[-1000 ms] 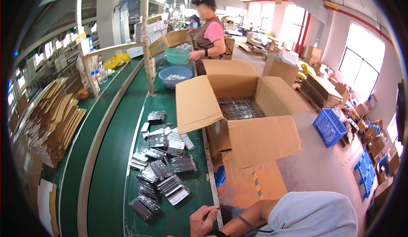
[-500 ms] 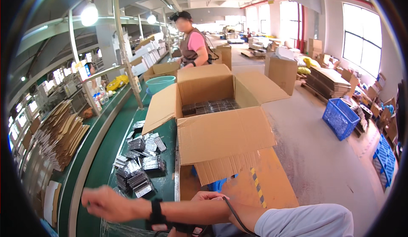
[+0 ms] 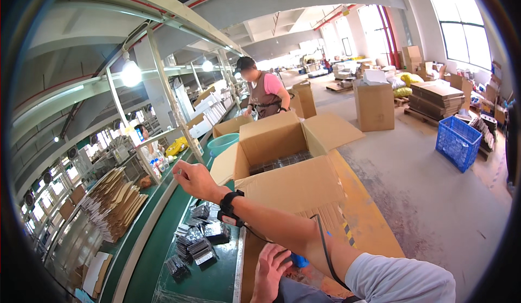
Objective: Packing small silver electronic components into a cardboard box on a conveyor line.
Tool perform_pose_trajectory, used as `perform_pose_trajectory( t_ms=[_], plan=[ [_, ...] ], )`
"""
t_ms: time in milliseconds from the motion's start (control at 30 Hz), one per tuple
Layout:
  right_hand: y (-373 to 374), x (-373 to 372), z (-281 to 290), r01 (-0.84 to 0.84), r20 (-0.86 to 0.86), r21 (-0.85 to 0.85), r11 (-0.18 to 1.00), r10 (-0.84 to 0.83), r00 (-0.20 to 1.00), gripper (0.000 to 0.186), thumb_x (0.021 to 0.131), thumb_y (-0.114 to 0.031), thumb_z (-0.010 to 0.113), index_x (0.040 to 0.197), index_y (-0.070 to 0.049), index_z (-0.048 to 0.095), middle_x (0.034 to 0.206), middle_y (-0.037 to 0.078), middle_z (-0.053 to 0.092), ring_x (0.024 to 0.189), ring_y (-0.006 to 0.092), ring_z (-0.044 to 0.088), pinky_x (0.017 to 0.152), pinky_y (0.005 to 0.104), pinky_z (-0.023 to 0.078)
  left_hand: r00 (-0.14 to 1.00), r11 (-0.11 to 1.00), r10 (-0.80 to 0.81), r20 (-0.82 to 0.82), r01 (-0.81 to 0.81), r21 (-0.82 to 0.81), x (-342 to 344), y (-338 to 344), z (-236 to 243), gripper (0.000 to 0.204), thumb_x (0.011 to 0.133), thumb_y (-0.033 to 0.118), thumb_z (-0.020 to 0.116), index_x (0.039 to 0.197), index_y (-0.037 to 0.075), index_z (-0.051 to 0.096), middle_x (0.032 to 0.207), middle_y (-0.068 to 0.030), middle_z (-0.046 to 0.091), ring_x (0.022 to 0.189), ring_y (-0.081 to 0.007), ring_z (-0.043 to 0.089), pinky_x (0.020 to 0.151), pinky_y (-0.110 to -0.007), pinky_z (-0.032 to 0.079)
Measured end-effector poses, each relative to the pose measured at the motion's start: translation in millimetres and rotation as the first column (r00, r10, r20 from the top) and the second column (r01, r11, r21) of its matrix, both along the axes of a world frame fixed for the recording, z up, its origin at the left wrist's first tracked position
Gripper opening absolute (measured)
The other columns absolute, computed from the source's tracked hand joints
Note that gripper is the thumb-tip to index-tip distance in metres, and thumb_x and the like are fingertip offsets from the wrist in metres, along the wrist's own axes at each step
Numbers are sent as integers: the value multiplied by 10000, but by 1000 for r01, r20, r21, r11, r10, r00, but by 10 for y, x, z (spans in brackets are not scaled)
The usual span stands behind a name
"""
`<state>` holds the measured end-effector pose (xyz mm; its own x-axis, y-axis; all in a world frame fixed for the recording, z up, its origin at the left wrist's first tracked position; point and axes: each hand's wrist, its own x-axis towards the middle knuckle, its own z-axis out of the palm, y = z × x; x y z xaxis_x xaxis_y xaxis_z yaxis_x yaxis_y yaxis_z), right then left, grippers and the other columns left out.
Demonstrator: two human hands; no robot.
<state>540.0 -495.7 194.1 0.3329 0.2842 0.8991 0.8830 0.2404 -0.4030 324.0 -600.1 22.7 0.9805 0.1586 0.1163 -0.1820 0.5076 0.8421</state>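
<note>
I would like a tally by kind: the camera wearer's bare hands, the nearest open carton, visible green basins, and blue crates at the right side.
Bare hands: 2 (left hand, right hand)
Open carton: 1
Green basin: 1
Blue crate: 1
Total: 5

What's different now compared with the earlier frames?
The bare right hand swung forward and up above the green conveyor belt; the left hand opened. The pink-sleeved co-worker let go of the round turquoise plastic basin. The open brown cardboard carton and dark plastic-wrapped packs stayed put.

Green bench top (image 3: 218, 275): dark, shiny bundles (image 3: 203, 251) in loose heap.
</note>
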Motion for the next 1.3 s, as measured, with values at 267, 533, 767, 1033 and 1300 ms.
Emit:
perform_pose_trajectory(
  t_ms=[267,533,767,1033,1300],
  plan=[
    [136,234,-356,-12,34,88,996,9,999,77,875,-122,665,927,-78,630,608,103,598,552,248,623,534,379,460,979,953,-192,74,204,-223,438,-153,-351,721,1012,645,349,1480,98,384,1475,-65,460,1381,-259,394,1136,-448,290],
    [-76,333,-253,116,167,-291,950,-69,984,127,884,-171,611,987,-104,646,797,155,697,779,387,677,702,475,532,963,953,-270,3,266,142,181,38,-214,731,957,486,636,1460,12,398,1251,-158,618,1190,-249,595,1055,-402,430],
    [-987,-94,324,372,589,-404,836,-74,805,170,911,-232,643,985,-85,601,848,128,685,769,362,675,664,471,522,998,971,52,-39,-42,234,-387,956,-176,408,965,273,683,1202,-50,609,1034,-144,700,965,-217,678,903,-359,531],
    [-919,379,544,682,721,-660,314,8,693,193,852,-204,666,864,-13,645,800,184,670,807,360,688,711,478,533,981,953,104,165,-51,-297,79,1805,-480,487,1003,436,573,1166,-20,623,954,-123,689,858,-220,658,772,-339,515],
    [-11,347,366,689,702,-709,147,229,674,232,862,-252,676,957,-41,684,825,200,683,863,391,677,754,497,523,957,842,257,131,-156,-516,151,2376,-899,535,999,539,514,1140,41,652,894,-52,631,760,-192,565,691,-334,459]
  ],
)
